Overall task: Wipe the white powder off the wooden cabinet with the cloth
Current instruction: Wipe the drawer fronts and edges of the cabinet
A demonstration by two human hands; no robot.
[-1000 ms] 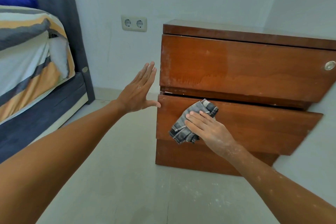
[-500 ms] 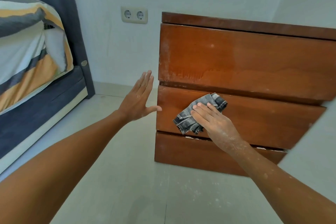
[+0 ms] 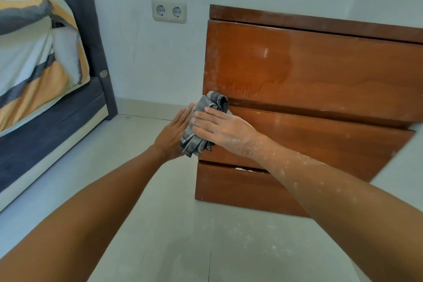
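Observation:
The wooden cabinet (image 3: 320,80) with three drawer fronts stands against the wall on the right. Faint white powder streaks mark the left part of its top drawer and the middle drawer. A crumpled grey cloth (image 3: 201,126) lies at the left edge of the middle drawer front. My right hand (image 3: 225,129), dusted with powder, presses the cloth flat against the drawer. My left hand (image 3: 174,135) is flat with fingers straight, right beside the cabinet's left edge and touching the cloth from the left.
A bed (image 3: 39,71) with a striped cover and dark blue base stands on the left. A double wall socket (image 3: 169,11) sits left of the cabinet. White powder specks lie on the tiled floor (image 3: 240,242) in front of the cabinet.
My right hand has slid the cloth leftward along the middle drawer to its left edge. My left hand has come in to meet the cloth.

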